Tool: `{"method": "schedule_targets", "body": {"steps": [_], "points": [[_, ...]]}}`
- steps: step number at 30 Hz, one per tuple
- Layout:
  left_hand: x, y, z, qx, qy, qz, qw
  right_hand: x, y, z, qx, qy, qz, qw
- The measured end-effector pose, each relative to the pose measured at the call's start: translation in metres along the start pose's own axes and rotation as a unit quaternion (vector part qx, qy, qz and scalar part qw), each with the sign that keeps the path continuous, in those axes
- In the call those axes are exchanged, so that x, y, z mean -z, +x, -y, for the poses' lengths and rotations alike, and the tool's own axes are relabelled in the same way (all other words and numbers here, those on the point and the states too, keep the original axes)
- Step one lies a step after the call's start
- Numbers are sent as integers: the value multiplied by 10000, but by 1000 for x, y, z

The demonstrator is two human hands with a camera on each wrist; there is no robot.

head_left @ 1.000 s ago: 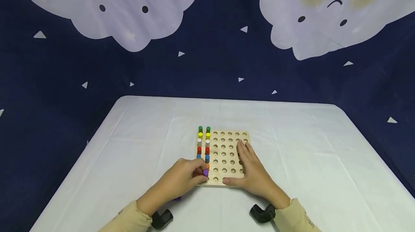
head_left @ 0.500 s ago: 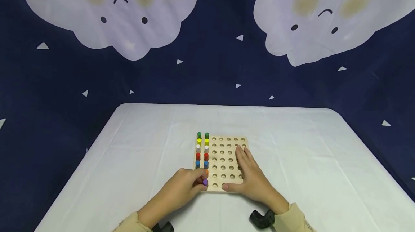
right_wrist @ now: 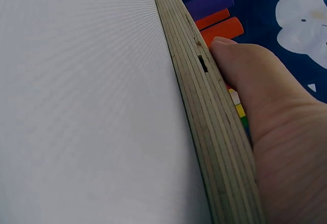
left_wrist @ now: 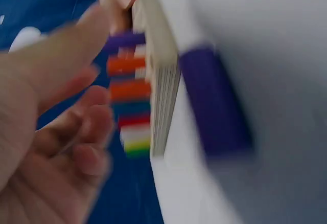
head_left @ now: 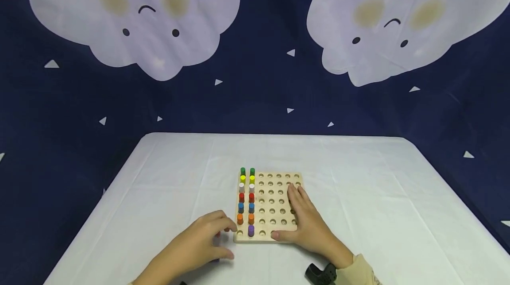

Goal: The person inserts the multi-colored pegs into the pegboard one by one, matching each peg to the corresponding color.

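Note:
A wooden pegboard [head_left: 275, 237] lies on the table, with two columns of coloured pegs at its left: green, yellow, white, red, blue and orange pairs. A purple peg [head_left: 251, 231] stands at the near end of the second column; the corner hole [head_left: 240, 233] beside it is bare. My left hand [head_left: 199, 240] hovers left of that corner, thumb and fingers apart, holding nothing. Close to it a loose purple peg [left_wrist: 217, 104] shows blurred in the left wrist view. My right hand [head_left: 312, 223] rests on the board's right side, thumb [right_wrist: 245, 63] at the near edge.
The board's remaining columns show bare holes [head_left: 271, 201]. A white cloth covers the table [head_left: 358, 187]. A dark blue backdrop [head_left: 255, 99] with clouds hangs behind it. A black device [head_left: 320, 274] sits at my right wrist.
My left hand has let go of the purple peg, which stands in the second column, and has moved left and toward me, spreading its fingers. My right hand stays on the board.

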State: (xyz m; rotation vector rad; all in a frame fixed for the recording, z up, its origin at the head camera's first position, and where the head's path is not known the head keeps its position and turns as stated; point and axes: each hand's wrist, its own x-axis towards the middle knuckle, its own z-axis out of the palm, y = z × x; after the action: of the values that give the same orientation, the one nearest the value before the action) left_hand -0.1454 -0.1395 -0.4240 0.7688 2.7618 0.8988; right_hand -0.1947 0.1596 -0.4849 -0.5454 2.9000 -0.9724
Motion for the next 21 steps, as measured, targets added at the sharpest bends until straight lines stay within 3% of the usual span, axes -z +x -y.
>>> {"method": "schedule_targets", "body": {"steps": [4,7,14,21], "points": [[6,-20,16,466,-201,664,9965,-1,0,1,10,23,-58,10000],[4,-26,25,609,-386,919,9932,-2,0,2,-17,99,-88,9999],[1,-27,35,498,-462,862,9940,-3,-1,1,-104,115,-53,9999],[-1,-20,31,398,-299,677,9965,-1,0,2,-78,114,-21,9999]]}}
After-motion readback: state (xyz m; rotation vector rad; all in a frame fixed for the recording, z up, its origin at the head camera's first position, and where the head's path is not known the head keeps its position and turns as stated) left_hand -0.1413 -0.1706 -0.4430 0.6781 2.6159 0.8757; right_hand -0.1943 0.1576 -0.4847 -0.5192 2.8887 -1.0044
